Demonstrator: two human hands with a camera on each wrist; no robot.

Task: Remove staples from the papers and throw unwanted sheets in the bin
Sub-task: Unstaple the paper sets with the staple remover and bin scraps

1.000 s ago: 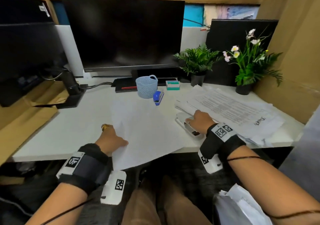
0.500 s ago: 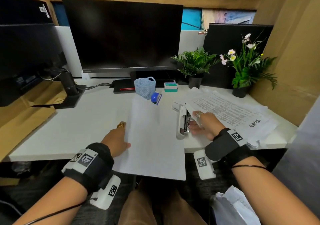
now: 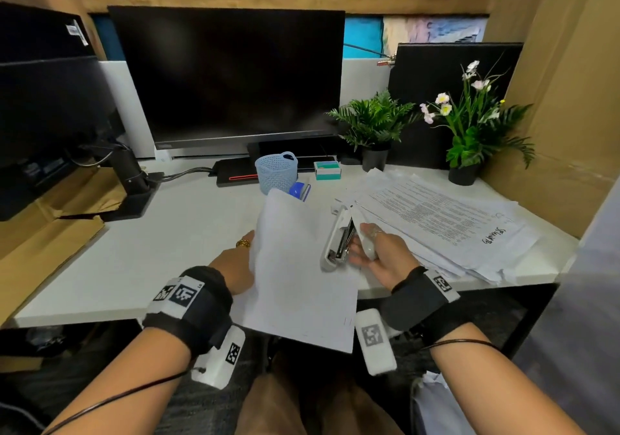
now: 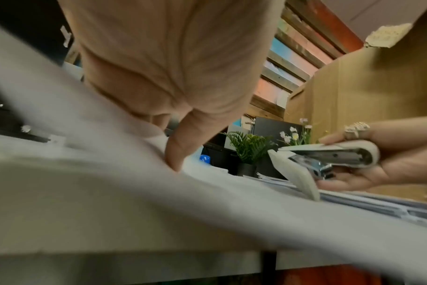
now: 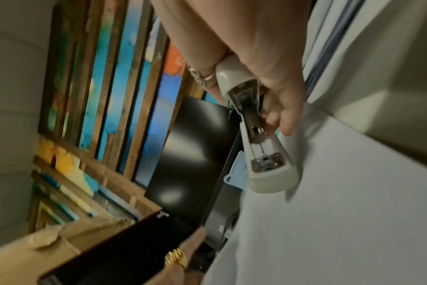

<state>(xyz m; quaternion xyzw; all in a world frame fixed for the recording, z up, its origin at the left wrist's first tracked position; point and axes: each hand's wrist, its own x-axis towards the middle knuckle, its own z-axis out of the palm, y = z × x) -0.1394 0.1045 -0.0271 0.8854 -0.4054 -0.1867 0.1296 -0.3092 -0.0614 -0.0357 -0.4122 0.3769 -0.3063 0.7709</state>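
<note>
Head view showed the left hand (image 3: 235,267) at lower centre of the frame, gripping the left edge of a white sheet (image 3: 302,277); the sheet was lifted at that side, and its lower end overhung the front edge of the desk (image 3: 161,233). Left wrist view placed the thumb (image 4: 181,148) on top of the sheet (image 4: 159,202), which was blurred; the remaining fingers were hidden beneath the paper. The right hand (image 3: 382,253), just right of the sheet, held a white stapler (image 3: 339,236) clear of the desk, fingers curled round its rear half. The stapler's two arms were hinged apart, with the metal magazine exposed between them. Right wrist view confirmed the grip: the fingers (image 5: 278,111) wrapped the stapler (image 5: 261,138) near its hinge, its base plate facing the camera. A spread stack of printed papers (image 3: 446,223) lay at right of centre, next to the right hand. A blue mesh basket (image 3: 276,171) stood at upper centre before the monitor (image 3: 231,79), with a small blue item (image 3: 300,190) touching its base; what that item was could not be determined. Two potted plants (image 3: 375,129) stood at upper right.
</note>
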